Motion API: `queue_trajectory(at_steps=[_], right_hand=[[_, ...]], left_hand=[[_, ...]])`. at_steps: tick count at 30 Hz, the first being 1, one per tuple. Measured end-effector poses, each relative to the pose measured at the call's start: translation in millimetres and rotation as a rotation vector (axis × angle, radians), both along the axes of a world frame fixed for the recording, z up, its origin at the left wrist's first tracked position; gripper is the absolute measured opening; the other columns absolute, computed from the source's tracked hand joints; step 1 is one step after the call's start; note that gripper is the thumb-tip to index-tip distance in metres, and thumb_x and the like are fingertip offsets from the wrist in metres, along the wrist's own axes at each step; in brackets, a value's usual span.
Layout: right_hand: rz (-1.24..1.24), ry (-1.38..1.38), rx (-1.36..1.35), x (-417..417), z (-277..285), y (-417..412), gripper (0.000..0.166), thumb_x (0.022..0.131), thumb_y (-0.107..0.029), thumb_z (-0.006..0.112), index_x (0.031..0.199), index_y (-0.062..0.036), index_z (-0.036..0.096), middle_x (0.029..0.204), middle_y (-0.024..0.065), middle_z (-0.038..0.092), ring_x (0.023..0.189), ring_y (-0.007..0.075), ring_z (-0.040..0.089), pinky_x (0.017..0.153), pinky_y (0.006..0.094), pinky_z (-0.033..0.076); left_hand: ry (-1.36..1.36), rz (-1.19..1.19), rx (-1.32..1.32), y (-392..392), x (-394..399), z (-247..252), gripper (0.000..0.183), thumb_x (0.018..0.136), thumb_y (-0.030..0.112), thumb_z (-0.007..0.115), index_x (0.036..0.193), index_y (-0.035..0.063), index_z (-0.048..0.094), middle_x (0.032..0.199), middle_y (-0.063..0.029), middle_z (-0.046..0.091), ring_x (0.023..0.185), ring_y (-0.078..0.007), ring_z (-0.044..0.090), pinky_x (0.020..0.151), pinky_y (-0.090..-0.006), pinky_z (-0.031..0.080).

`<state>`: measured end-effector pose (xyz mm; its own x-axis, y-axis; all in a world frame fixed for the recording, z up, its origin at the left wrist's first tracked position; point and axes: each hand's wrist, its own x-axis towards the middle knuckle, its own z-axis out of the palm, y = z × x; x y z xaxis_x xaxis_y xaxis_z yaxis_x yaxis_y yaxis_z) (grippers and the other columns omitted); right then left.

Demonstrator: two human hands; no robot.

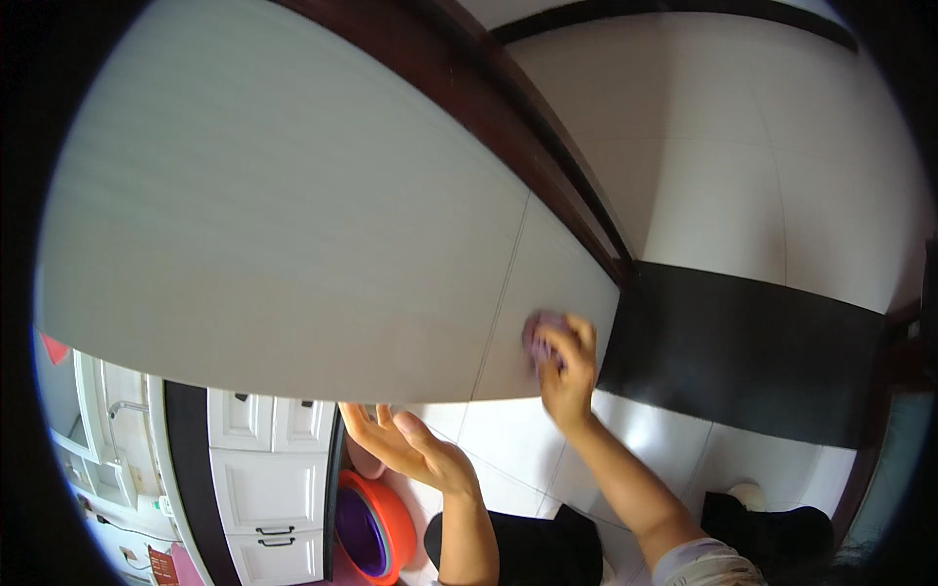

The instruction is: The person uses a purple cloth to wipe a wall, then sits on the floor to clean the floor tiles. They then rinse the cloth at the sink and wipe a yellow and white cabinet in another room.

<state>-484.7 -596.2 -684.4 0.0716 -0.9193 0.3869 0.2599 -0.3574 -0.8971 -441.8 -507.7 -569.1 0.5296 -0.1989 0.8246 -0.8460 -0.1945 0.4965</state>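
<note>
A purple cloth (542,344) is bunched in my right hand (571,373), which presses it against the pale tiled wall (330,242) low down, near its corner by the dark floor strip. The cloth looks blurred. My left hand (418,447) is at the wall's outer edge, its fingers spread and partly bent. Some of its fingertips meet or pass behind that edge, and nothing shows in the palm.
A dark red wooden frame (440,80) borders the wall. A black floor strip (740,351) adjoins white floor tiles (506,447). Nested basins in an orange basin (401,527) stand beside white cabinets (271,487). A tap (128,406) shows at the far left.
</note>
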Motion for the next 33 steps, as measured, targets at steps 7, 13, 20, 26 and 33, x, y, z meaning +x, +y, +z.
queue_trajectory(at_steps=[7,13,20,26,33], right_hand=[[-0.002,-0.027,-0.004,-2,-6,23,0.028,0.068,0.015,0.054,0.088,-0.0022,0.063,0.1,0.0151,0.051,0.092,0.0298,0.053,0.076,0.0352,0.046],[0.112,-0.129,0.002,2,2,32,0.028,0.07,0.014,0.053,0.09,-0.0027,0.063,0.098,0.0154,0.052,0.087,0.0248,0.054,0.067,0.0316,0.046],[0.079,-0.128,-0.034,3,3,10,0.023,0.072,0.013,0.055,0.089,-0.0024,0.058,0.094,0.0145,0.05,0.077,0.0241,0.055,0.062,0.0314,0.047],[-0.024,-0.09,-0.038,12,27,-15,0.026,0.072,0.011,0.052,0.094,-0.0011,0.059,0.099,0.0152,0.051,0.084,0.0289,0.054,0.071,0.0351,0.046],[0.063,-0.23,-0.129,10,26,11,0.017,0.072,0.005,0.058,0.086,-0.0042,0.06,0.094,0.0148,0.052,0.085,0.0282,0.053,0.072,0.0368,0.045]], left_hand=[[0.07,-0.018,0.042,0,-6,2,0.058,0.093,0.034,0.051,0.133,-0.0011,0.03,0.131,-0.0146,0.036,0.112,-0.0237,0.043,0.086,-0.0396,0.036],[0.08,-0.056,0.055,-4,-9,-2,0.061,0.089,0.029,0.06,0.133,-0.001,0.03,0.13,-0.0138,0.037,0.113,-0.0232,0.042,0.084,-0.0385,0.038],[0.108,-0.037,0.087,-2,-14,-4,0.061,0.088,0.027,0.062,0.134,-0.0011,0.031,0.128,-0.014,0.039,0.113,-0.023,0.043,0.084,-0.0374,0.039],[0.148,-0.107,0.068,-1,-15,0,0.062,0.087,0.025,0.063,0.135,0.0,0.031,0.129,-0.0136,0.039,0.117,-0.0246,0.042,0.086,-0.0382,0.04],[0.134,-0.082,0.101,4,-17,5,0.062,0.087,0.024,0.063,0.136,0.0017,0.033,0.129,-0.013,0.04,0.116,-0.0259,0.044,0.086,-0.0395,0.041]])
